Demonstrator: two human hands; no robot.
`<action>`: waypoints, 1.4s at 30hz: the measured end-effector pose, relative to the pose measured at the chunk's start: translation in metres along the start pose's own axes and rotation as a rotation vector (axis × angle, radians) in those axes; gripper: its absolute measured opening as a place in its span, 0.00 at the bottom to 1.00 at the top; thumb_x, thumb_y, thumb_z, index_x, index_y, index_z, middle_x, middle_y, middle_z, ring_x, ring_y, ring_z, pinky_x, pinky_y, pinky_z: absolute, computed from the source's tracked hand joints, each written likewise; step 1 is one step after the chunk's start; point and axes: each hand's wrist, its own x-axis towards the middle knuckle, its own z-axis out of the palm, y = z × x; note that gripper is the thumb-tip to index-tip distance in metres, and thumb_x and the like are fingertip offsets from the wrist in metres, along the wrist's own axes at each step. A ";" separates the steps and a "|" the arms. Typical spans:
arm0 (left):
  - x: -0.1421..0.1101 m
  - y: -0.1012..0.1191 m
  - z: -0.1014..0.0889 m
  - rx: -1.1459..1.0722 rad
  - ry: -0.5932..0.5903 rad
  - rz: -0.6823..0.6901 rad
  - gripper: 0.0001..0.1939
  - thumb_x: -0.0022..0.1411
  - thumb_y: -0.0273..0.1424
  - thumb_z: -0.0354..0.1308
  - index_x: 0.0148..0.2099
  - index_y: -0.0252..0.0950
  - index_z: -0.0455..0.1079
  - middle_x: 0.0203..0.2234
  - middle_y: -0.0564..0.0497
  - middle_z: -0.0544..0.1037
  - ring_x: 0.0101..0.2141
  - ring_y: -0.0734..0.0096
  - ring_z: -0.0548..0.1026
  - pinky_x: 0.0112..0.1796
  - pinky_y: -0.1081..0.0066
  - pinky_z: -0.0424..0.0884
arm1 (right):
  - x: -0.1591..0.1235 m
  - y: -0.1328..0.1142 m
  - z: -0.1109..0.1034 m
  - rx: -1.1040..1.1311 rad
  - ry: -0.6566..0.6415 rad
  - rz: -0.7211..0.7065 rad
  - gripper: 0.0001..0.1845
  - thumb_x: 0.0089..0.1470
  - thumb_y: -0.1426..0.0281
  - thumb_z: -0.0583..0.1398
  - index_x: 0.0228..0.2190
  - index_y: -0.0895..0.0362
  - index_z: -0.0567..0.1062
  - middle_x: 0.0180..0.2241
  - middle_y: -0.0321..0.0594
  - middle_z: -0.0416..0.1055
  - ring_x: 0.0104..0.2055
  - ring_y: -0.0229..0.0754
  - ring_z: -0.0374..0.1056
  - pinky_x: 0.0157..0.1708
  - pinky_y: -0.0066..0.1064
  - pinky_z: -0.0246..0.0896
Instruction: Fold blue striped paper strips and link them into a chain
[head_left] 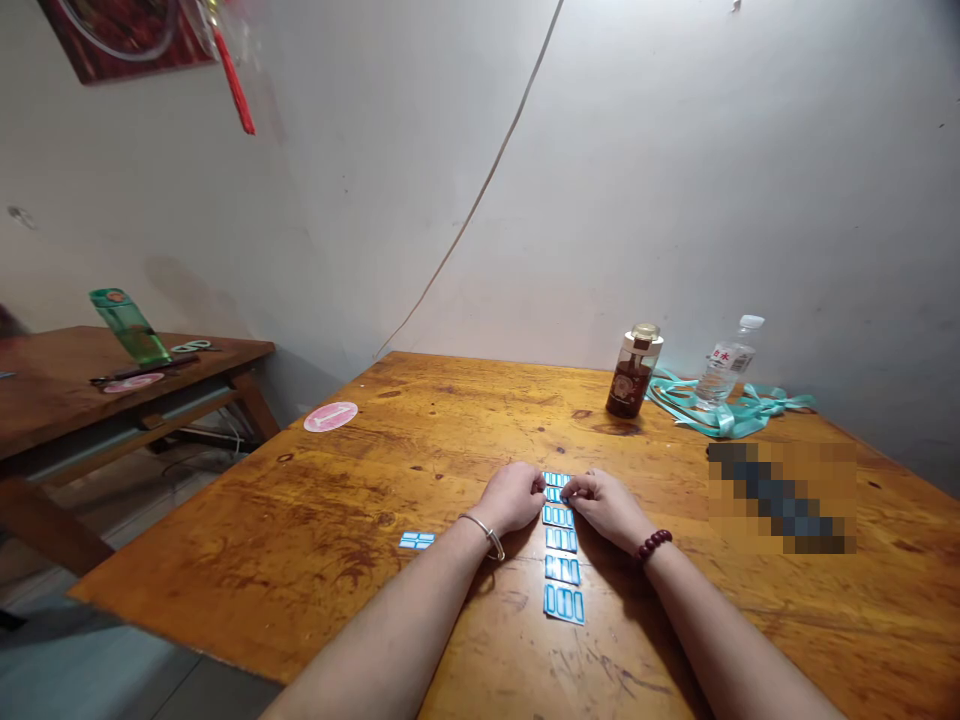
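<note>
Small pieces of blue-framed white labels lie in a column on the wooden table. My left hand [516, 495], with a silver bangle at the wrist, has its fingers curled together at the left edge of the second label piece [553, 494] from the far end. At that piece's right edge, the fingertips of my right hand [609, 500] are pinched; a dark red bead bracelet circles this wrist. Nearer to me are more pieces, the closest label piece [564, 603] having a slightly lifted or uneven lower edge. Another label piece [417, 540] lies apart, left of my left forearm.
On the wooden table [420, 450], a brown-filled bottle [628, 375] and a clear water bottle [727, 365] stand at the back right by turquoise ribbon [720, 420]. A pixelated dark object [784, 500] lies right. A pink disc [331, 416] is left; a second table [225, 355] holds a green bottle [131, 328].
</note>
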 end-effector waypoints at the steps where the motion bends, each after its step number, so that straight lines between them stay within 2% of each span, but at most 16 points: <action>1: 0.000 0.000 0.000 0.005 -0.005 0.004 0.09 0.50 0.31 0.49 0.29 0.36 0.69 0.25 0.50 0.72 0.27 0.72 0.67 0.27 0.75 0.57 | 0.000 0.000 0.000 -0.003 0.001 0.002 0.10 0.43 0.72 0.53 0.24 0.52 0.74 0.25 0.36 0.64 0.28 0.36 0.59 0.27 0.24 0.49; 12: 0.001 0.001 0.000 0.038 -0.020 -0.016 0.10 0.50 0.31 0.48 0.31 0.37 0.70 0.27 0.50 0.73 0.29 0.71 0.68 0.30 0.75 0.58 | -0.002 -0.006 -0.002 -0.044 0.007 0.003 0.09 0.44 0.71 0.53 0.23 0.53 0.74 0.24 0.36 0.63 0.28 0.36 0.59 0.26 0.25 0.48; 18: 0.001 0.000 -0.001 0.027 -0.021 -0.025 0.10 0.50 0.33 0.48 0.30 0.38 0.70 0.25 0.51 0.73 0.28 0.71 0.68 0.29 0.75 0.58 | -0.003 -0.005 -0.002 -0.046 0.038 0.015 0.10 0.42 0.72 0.54 0.29 0.53 0.72 0.24 0.35 0.63 0.26 0.35 0.58 0.25 0.24 0.47; 42: -0.002 0.005 -0.005 0.021 -0.030 -0.049 0.10 0.50 0.33 0.48 0.30 0.37 0.69 0.26 0.50 0.73 0.28 0.71 0.68 0.28 0.75 0.59 | -0.003 -0.012 -0.005 -0.068 0.022 0.032 0.06 0.41 0.71 0.55 0.24 0.55 0.71 0.25 0.36 0.66 0.29 0.37 0.60 0.26 0.25 0.49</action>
